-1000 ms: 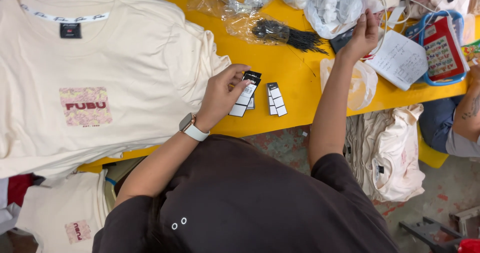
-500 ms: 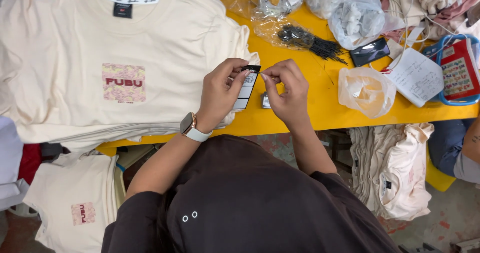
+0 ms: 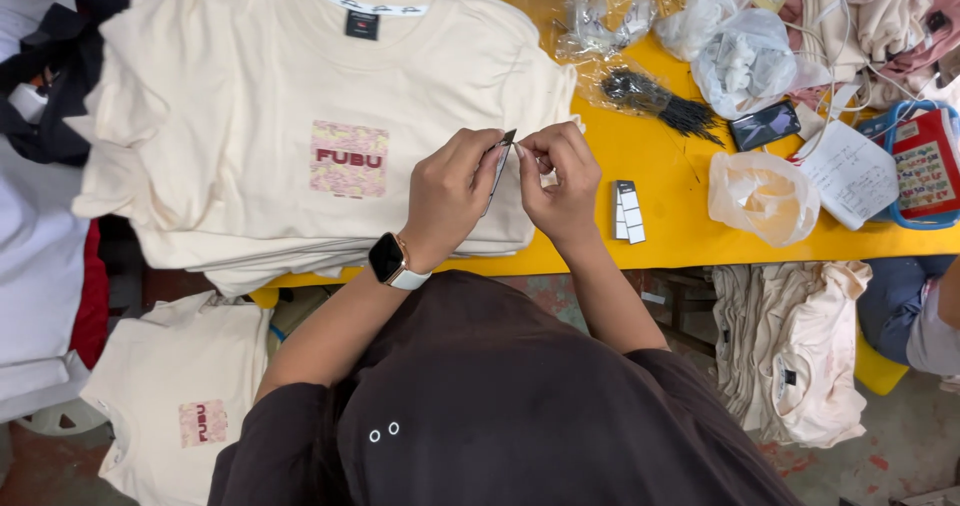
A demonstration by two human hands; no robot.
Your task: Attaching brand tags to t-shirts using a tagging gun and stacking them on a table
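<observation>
Nearest the camera is the person's dark top, with a second cream shirt point(image 3: 180, 406) lying low at the near left, below the worktop edge. Above it the left hand point(image 3: 450, 191), a watch point(image 3: 392, 261) on its wrist, and the right hand point(image 3: 560, 181) meet over the near edge of the yellow worktop point(image 3: 680, 236). Both pinch a thin dark hang tag point(image 3: 503, 156) between thumb and fingertips, holding it edge-on just above the right side of a stack of cream shirts point(image 3: 300, 116). Just right of the hands a small pile of tags point(image 3: 628, 211) lies flat on the worktop. Farther right sit a clear plastic bag point(image 3: 762, 194) and a sheet of paper point(image 3: 850, 171). At the far side lie a bundle of black tag loops point(image 3: 660, 101) in plastic and a dark phone point(image 3: 765, 124).
</observation>
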